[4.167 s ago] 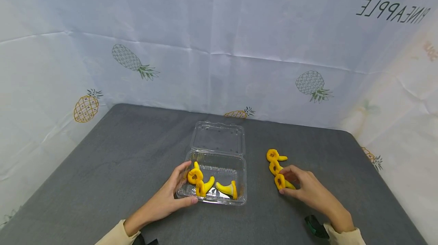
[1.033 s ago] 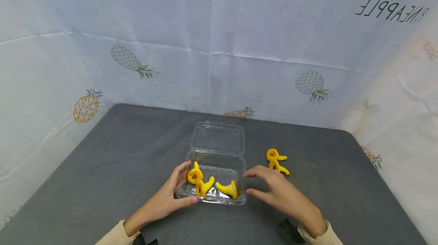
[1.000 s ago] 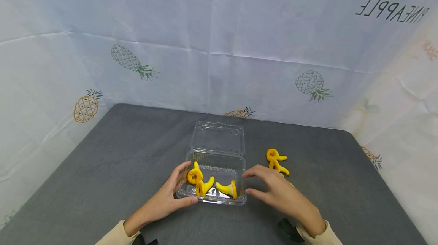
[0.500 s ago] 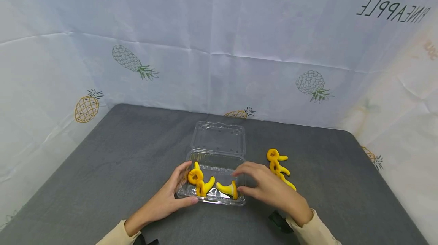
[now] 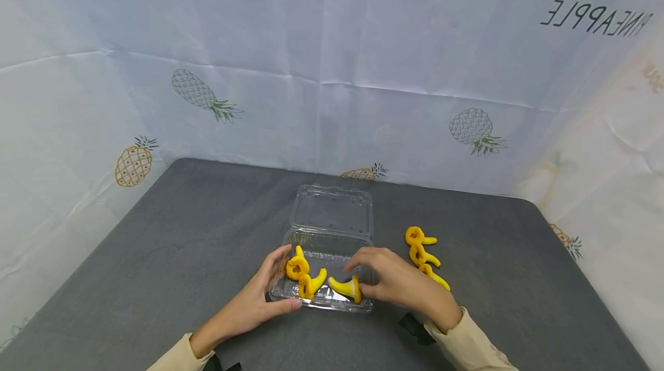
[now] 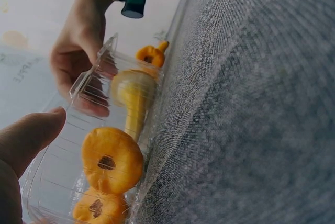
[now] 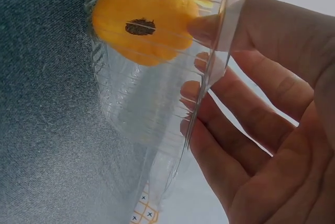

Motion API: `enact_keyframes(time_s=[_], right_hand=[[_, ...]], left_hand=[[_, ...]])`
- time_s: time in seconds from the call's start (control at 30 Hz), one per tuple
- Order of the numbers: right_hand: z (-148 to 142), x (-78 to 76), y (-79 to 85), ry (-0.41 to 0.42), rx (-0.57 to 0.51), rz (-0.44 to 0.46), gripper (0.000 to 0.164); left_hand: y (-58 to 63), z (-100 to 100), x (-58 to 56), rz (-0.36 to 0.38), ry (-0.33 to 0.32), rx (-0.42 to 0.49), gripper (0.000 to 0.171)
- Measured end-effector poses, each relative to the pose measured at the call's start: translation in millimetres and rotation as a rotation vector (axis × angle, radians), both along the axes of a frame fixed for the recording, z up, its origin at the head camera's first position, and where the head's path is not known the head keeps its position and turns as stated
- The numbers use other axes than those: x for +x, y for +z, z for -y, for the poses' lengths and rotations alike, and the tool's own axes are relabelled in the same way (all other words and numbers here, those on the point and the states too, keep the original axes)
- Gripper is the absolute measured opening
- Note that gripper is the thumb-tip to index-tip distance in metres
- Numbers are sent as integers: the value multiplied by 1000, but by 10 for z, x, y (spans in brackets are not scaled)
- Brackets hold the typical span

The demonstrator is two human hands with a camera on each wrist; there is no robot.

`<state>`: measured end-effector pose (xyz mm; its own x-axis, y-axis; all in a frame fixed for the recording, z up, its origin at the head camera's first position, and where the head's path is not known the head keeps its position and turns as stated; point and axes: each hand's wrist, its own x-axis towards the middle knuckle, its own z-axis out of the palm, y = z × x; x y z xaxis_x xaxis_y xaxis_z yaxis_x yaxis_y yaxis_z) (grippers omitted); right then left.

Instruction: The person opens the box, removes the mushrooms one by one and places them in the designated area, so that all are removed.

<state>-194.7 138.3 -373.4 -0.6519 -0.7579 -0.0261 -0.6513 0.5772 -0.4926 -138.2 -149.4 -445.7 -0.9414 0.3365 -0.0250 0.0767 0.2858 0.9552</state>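
A clear plastic clamshell box (image 5: 337,306) stands with its lid laid back. Inside are two yellow chanterelle mushrooms at the left, one (image 5: 297,268) behind another (image 5: 306,286), and a third mushroom (image 5: 344,287) at the right. My left hand (image 5: 251,299) holds the box's left front corner, fingers along the side and thumb by the front rim. Over the right wall reaches my right hand (image 5: 396,281), its fingers loosely bent above the third mushroom. In the right wrist view, the right thumb (image 7: 204,28) overlaps that mushroom's cap (image 7: 144,20); whether it touches, I cannot tell.
Right of the box, several more chanterelles form a row on the grey table (image 5: 207,233): a far one (image 5: 415,236), a middle one (image 5: 417,254) and a near one (image 5: 433,276) partly behind my right hand. A pineapple-print curtain (image 5: 311,112) surrounds the table.
My right hand has left the near chanterelle on the table and moved left, over the box's right wall, to the mushroom inside. The left hand and box stay put.
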Motion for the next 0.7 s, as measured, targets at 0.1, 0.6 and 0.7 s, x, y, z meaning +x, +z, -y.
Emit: enact_keyframes(time_s=[0.1, 0.6, 0.7], right_hand=[[15, -10, -6, 3, 11, 2, 24], [78, 6, -70, 43, 49, -29, 15], [90, 3, -76, 54, 43, -29, 15]], left_hand=[[0, -4, -1, 1, 4, 0, 96], [-3, 1, 0, -4, 7, 7, 96], [-3, 0, -2, 0, 7, 7, 96]])
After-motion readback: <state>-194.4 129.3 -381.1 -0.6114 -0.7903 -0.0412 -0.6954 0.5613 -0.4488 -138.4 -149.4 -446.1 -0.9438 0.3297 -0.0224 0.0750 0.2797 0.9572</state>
